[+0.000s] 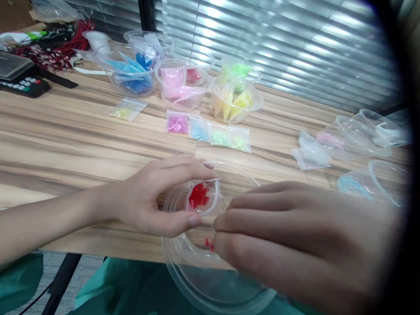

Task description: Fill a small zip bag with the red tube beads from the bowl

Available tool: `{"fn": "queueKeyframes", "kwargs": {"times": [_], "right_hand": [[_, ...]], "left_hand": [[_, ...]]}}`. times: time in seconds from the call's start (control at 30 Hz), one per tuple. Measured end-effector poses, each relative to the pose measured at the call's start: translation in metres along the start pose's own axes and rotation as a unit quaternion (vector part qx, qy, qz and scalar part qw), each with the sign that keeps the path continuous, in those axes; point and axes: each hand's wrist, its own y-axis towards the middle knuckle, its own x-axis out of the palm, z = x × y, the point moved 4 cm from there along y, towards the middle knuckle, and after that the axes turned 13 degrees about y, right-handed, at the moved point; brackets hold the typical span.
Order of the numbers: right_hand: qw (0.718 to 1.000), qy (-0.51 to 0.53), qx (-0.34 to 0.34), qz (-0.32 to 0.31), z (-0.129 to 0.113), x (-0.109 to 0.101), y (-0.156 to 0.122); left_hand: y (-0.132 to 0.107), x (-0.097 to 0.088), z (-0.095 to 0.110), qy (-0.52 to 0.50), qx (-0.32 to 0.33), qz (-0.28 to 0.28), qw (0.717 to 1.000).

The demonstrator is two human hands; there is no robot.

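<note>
My left hand [157,188] curves its thumb and fingers around a small clear plastic cup [215,202], gripping it in a tilt. Short red pieces [198,195] lie in this cup. Under it stands a large round clear plastic container [173,271], overhanging the table's front edge, with a few more red bits [208,243] at its bottom. Close to the cup's right side is my right hand [292,236], its fingertips pinched together over the container. Whatever the pinch holds, if anything, is hidden.
Behind are clear tubs with blue [131,76], pink [183,87] and yellow [236,103] packets. Several small zip bags [200,130] lie in front. More clear cups [361,135] lie at right. A remote control [26,85] and red wires [78,41] sit far left.
</note>
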Motion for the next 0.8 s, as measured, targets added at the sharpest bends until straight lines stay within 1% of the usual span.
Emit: {"fn": "queueKeyframes", "kwargs": {"times": [0.03, 0.1, 0.2, 0.37, 0.47, 0.6, 0.7, 0.8], "right_hand": [[0.999, -0.016, 0.009, 0.031, -0.001, -0.005, 0.001], [0.996, -0.040, 0.007, 0.082, -0.003, -0.013, 0.004], [0.991, -0.060, -0.009, 0.123, -0.002, -0.020, 0.009], [0.991, -0.067, -0.032, 0.114, 0.004, -0.016, 0.007], [0.989, -0.061, -0.047, 0.124, 0.005, -0.013, 0.003], [0.988, -0.076, -0.057, 0.124, 0.004, -0.013, 0.001], [0.983, -0.092, -0.068, 0.144, 0.001, -0.015, -0.001], [0.983, -0.090, -0.062, 0.145, 0.000, -0.014, 0.000]], "left_hand": [[0.000, -0.001, 0.001, 0.000, -0.001, 0.001, 1.000], [0.001, -0.002, 0.002, -0.001, -0.001, 0.002, 1.000], [0.003, -0.001, 0.003, 0.005, -0.014, -0.007, 1.000], [0.003, 0.000, 0.003, -0.014, -0.015, -0.003, 1.000], [0.002, 0.000, 0.002, -0.020, -0.017, -0.008, 1.000], [0.003, 0.000, 0.002, -0.016, -0.022, -0.013, 1.000], [0.003, -0.001, 0.003, -0.013, -0.016, -0.002, 1.000], [0.003, -0.002, 0.004, -0.010, -0.011, -0.002, 1.000]]}}
